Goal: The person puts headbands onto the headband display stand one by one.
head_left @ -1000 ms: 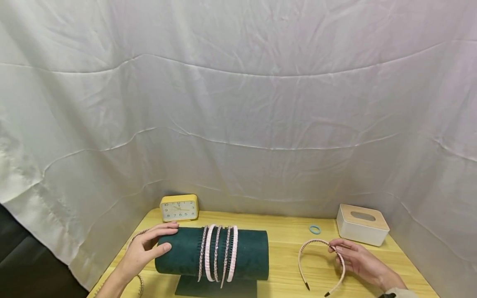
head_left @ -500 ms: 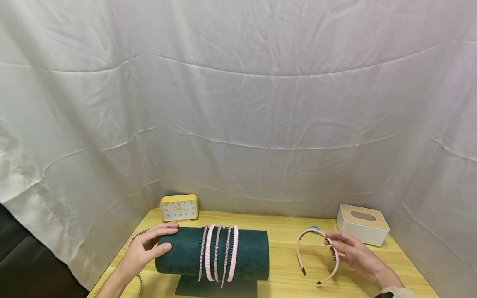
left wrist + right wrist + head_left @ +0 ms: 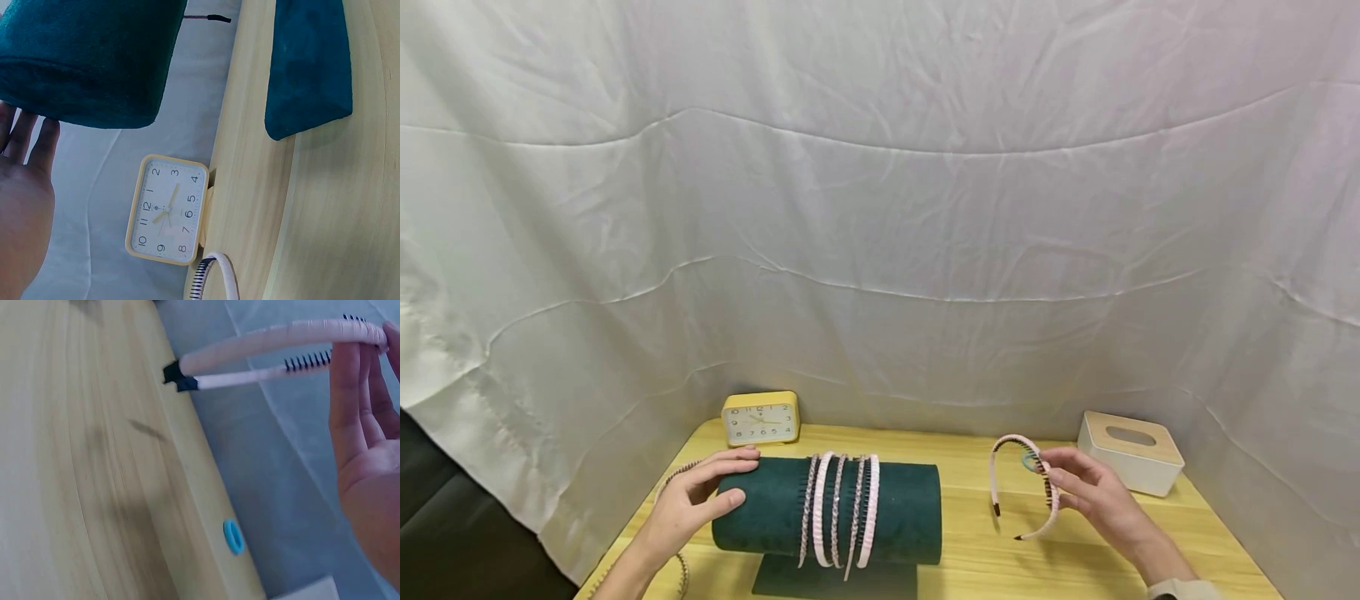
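A pale pink headband [image 3: 1017,439] with dark tips and small inner teeth is pinched between the thumb and fingers of my right hand [image 3: 1097,496]. It hangs above the table, its tips pointing down toward the front; the right wrist view shows the band [image 3: 262,345] from the side. At the left end of a dark green velvet roll [image 3: 906,512], my left hand [image 3: 677,508] rests with straight fingers over the top and the thumb on the front. Several pink and braided headbands [image 3: 822,517] sit side by side around the middle of the roll, which stands on a green base [image 3: 835,577].
A yellow clock [image 3: 762,421] stands at the back left, a white tissue box [image 3: 1127,467] at the back right. One small blue ring [image 3: 234,536] lies near the table's back edge. Behind the left arm are toothed headbands [image 3: 683,575]. Grey curtain [image 3: 925,350] surrounds the table.
My right hand has moved left and away from me, raising the headband, which now overlaps the blue ring in the head view and has turned more side-on. The left hand has stayed put.
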A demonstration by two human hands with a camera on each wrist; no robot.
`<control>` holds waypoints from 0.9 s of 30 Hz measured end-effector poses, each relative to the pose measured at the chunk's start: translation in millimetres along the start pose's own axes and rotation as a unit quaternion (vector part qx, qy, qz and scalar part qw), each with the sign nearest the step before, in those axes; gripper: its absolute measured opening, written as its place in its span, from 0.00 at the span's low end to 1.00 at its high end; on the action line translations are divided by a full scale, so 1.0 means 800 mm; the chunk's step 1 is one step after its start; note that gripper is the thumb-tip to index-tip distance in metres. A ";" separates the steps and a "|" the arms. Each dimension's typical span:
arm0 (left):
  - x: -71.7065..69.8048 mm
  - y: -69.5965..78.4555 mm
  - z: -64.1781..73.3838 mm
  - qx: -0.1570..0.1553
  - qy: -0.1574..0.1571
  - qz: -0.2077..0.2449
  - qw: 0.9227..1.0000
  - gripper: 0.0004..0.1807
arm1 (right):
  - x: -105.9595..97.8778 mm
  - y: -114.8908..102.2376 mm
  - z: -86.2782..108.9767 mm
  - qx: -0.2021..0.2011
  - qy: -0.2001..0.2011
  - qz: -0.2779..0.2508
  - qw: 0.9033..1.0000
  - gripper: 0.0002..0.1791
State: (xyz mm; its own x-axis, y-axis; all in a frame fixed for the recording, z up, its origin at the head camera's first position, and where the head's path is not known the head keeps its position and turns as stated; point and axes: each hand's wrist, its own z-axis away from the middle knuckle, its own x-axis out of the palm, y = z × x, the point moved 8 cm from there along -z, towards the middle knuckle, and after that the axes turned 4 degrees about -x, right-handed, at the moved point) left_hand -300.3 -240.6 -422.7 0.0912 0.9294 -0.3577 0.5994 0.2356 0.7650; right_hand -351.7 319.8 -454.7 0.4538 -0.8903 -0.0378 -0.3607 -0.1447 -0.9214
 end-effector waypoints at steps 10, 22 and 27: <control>0.000 0.002 0.000 -0.005 0.005 -0.006 1.000 0.21 | 0.036 -0.019 -0.007 -0.038 0.026 0.019 0.999 0.20; 0.000 0.000 0.001 0.001 0.000 0.005 1.000 0.21 | 0.078 -0.034 -0.010 -0.051 0.045 0.022 0.997 0.20; 0.001 0.000 0.000 0.003 -0.002 0.007 1.000 0.22 | 0.096 -0.040 -0.012 -0.056 0.034 0.032 0.997 0.19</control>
State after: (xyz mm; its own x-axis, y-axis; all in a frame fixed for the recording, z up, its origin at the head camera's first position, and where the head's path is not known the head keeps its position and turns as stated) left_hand -300.1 -240.2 -423.3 0.1026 0.9317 -0.3483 0.6026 0.2204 0.7670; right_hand -313.4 251.8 -424.2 0.3729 -0.9256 -0.0655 -0.4776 -0.1309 -0.8688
